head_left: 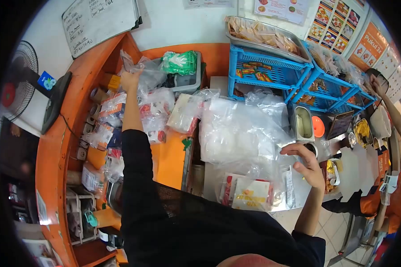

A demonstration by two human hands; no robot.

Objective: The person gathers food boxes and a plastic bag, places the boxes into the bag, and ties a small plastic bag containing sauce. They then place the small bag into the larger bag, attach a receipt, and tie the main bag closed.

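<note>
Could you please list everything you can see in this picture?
Fan: one, black and red, far left
Whiteboard: one, white, upper left
Shelf unit: one, orange, left
Tub: one, gray, back left
Packet: one, green, in tub
Clear bags: many, counter and shelf
Boxes: several, red and white, among bags
Racks: at least two, blue, back right
Tray: one, silver, on rack
Posters: several, multicolored, upper right
Co-worker: at least one, orange clothing, far right
Smaller items: uncountable
Sleeves: two, black, lower center
Left hand: one, bare, holding clear bag
Right hand: one, bare, open, right
</note>
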